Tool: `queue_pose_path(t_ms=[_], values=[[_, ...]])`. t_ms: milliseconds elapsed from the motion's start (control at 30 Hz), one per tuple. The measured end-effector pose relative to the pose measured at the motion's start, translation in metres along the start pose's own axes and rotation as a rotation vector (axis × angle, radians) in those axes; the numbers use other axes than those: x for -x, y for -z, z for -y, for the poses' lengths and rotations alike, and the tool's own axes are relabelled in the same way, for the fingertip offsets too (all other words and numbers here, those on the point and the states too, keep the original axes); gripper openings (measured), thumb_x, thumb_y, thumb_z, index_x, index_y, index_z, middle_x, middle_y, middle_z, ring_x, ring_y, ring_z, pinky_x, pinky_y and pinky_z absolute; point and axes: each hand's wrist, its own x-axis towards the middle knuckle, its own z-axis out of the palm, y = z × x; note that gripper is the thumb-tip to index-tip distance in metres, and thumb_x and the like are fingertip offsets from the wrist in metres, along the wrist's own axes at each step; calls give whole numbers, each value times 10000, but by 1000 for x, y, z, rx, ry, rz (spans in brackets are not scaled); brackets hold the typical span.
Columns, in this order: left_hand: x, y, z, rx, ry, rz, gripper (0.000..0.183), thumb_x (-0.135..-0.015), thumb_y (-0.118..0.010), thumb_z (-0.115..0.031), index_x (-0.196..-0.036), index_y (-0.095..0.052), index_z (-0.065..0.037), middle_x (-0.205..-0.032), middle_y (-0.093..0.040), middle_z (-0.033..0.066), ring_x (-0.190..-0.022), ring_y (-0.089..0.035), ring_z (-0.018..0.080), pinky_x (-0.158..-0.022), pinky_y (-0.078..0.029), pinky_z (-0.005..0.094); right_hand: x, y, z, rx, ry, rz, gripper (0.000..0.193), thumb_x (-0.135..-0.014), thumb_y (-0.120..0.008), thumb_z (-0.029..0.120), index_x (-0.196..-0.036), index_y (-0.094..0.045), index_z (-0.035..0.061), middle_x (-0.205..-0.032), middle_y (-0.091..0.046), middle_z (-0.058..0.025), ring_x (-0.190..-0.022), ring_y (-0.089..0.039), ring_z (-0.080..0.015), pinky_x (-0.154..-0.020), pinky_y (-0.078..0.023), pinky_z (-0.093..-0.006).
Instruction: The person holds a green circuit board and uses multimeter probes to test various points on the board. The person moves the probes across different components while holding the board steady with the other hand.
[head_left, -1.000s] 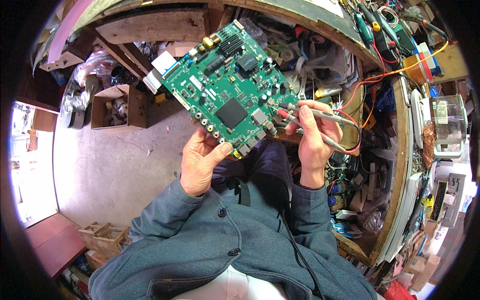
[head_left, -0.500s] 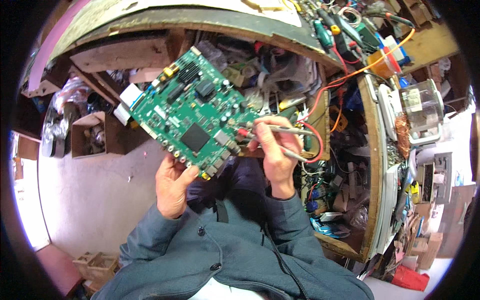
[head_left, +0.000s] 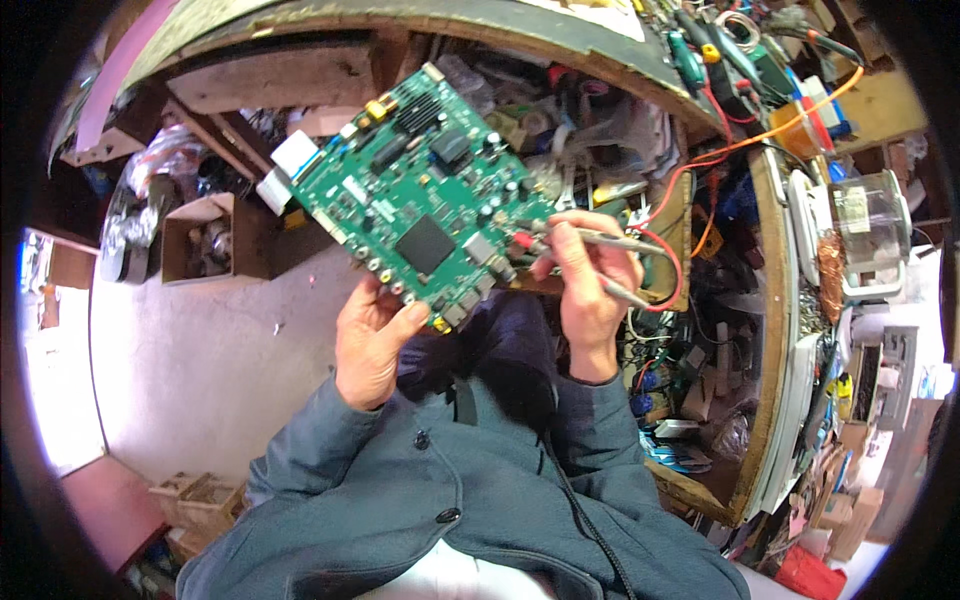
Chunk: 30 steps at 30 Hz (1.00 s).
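Observation:
A green circuit board [head_left: 372,222] with a large dark square chip is held up at a tilt over my lap. My left hand [head_left: 374,350] is closed on its near edge, thumb on top beside the row of round sockets. Between the fingers of my right hand [head_left: 592,295] are two test probes [head_left: 632,243] with pale handles, one with a red collar. Their tips point at the board's right corner; whether they touch it I cannot tell. A red lead [head_left: 676,275] loops away from the probes.
A cluttered wooden bench [head_left: 330,33] runs across the far side, with pliers and other hand tools [head_left: 715,62] at its right. Below are crammed shelves. An open cardboard box [head_left: 212,243] stands at the left, and a clear plastic container [head_left: 868,222] at the right.
The whole view has shifted, so the board, hands and surroundings appear higher and farther right. Both hands keep their grips, and the probes stay near the same corner of the board.

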Motion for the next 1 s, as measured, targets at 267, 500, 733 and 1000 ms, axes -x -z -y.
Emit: queue_pose_path(t_ms=[267,500,733,1000], values=[[0,0,-2,8,16,23,503,-974,-751,-34,-1435,-551,-26,-1281,-703,100,-1125,-701,202,-893,-627,361,-1,0,-2,-50,14,15,116,-1044,-669,62,-1114,-692,-27,-885,-711,-95,-649,-672,-148,-589,-545,-267],[-2,-1,1,16,9,31,505,-980,-746,-32,-1445,-549,-36,-1312,-686,96,-1149,-692,203,-904,-629,365,-3,-2,1,-43,-2,-8,107,-1045,-695,94,-1100,-692,2,-858,-729,-53,-651,-682,-98,-592,-547,-230],[-1,0,-2,-11,28,35,508,-985,-742,-40,-1453,-546,-42,-1281,-697,85,-1130,-690,186,-884,-627,352,-2,-1,-2,9,38,30,129,-1051,-670,83,-1120,-682,-24,-905,-718,-103,-659,-677,-151,-614,-550,-263],[1,-1,-4,-26,13,18,513,-975,-736,-26,-1445,-534,3,-1294,-690,92,-1138,-681,190,-931,-593,348,0,-1,-1,10,14,47,125,-1051,-670,93,-1116,-684,-13,-900,-710,-99,-657,-677,-150,-611,-543,-259]])
